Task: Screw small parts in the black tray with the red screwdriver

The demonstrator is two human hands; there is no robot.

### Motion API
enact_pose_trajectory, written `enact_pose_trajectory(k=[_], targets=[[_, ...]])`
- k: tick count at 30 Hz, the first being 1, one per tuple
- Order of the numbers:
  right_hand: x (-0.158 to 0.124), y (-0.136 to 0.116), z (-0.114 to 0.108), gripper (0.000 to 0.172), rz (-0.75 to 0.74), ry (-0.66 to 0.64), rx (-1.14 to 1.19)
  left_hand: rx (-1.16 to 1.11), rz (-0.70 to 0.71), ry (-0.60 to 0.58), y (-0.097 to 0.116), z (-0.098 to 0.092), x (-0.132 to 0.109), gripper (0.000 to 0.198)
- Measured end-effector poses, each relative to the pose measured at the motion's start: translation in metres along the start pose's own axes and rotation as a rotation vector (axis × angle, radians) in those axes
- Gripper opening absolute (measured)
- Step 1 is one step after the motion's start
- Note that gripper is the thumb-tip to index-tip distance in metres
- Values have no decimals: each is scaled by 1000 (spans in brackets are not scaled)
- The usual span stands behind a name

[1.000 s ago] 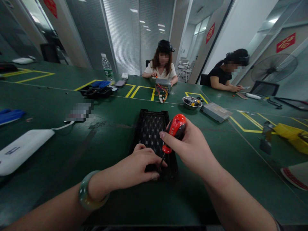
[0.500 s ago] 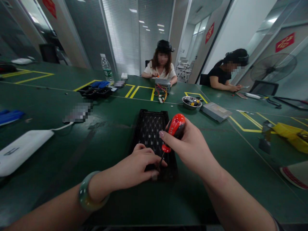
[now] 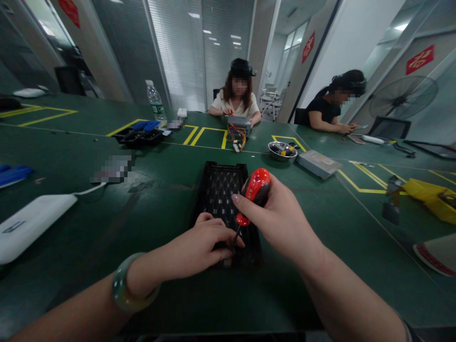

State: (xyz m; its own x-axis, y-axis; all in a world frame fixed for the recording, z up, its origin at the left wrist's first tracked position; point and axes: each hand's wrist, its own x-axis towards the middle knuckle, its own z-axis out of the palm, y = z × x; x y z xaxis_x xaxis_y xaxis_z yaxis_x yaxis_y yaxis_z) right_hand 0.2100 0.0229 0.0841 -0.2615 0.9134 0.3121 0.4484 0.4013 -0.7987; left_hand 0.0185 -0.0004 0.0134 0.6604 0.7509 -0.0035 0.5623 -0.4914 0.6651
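A black perforated plastic panel (image 3: 223,187) lies flat on the green table (image 3: 89,228) in front of me. My left hand (image 3: 199,244) presses on its near end, fingers curled over the edge and against the screwdriver's shaft. My right hand (image 3: 278,221) is wrapped round the red and black handle of a screwdriver (image 3: 254,187). The screwdriver stands tilted, its tip down at the panel's near end beside my left fingers. A green bangle (image 3: 124,292) sits on my left wrist.
Two other people sit at the far side, one with a wired metal box (image 3: 239,124). A metal bowl (image 3: 282,151), a grey drive (image 3: 318,164), a black tray (image 3: 140,137), a water bottle (image 3: 154,100), a white device (image 3: 30,225) and yellow items (image 3: 432,192) lie around.
Both hands and the screwdriver stay almost in place on the panel; the view has shifted slightly, so everything sits a little lower left in the picture.
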Motion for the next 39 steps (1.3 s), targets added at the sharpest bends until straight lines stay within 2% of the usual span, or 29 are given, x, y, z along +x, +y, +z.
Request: enact_pose_trajectory(k=[9,13,21,29,33,39], targets=[[2,4,-1,16,5,2,-31,18,-98,4,-5,3,2,28],[5,6,-3,16,3,-38,-42,-2,-128,17,-5,3,2,35],[0,-1,-12,15,-64,-25,127,12,-71,57,-6,6,0,37],[-4,-10,-9,15,-116,-154,36,19,-72,63,-6,5,-1,30],[-4,-9,-9,15,-148,-171,-7,19,-66,63,-9,7,-1,29],[-6,-9,-10,16,-186,-158,46,12,-34,95,-11,11,0,33]])
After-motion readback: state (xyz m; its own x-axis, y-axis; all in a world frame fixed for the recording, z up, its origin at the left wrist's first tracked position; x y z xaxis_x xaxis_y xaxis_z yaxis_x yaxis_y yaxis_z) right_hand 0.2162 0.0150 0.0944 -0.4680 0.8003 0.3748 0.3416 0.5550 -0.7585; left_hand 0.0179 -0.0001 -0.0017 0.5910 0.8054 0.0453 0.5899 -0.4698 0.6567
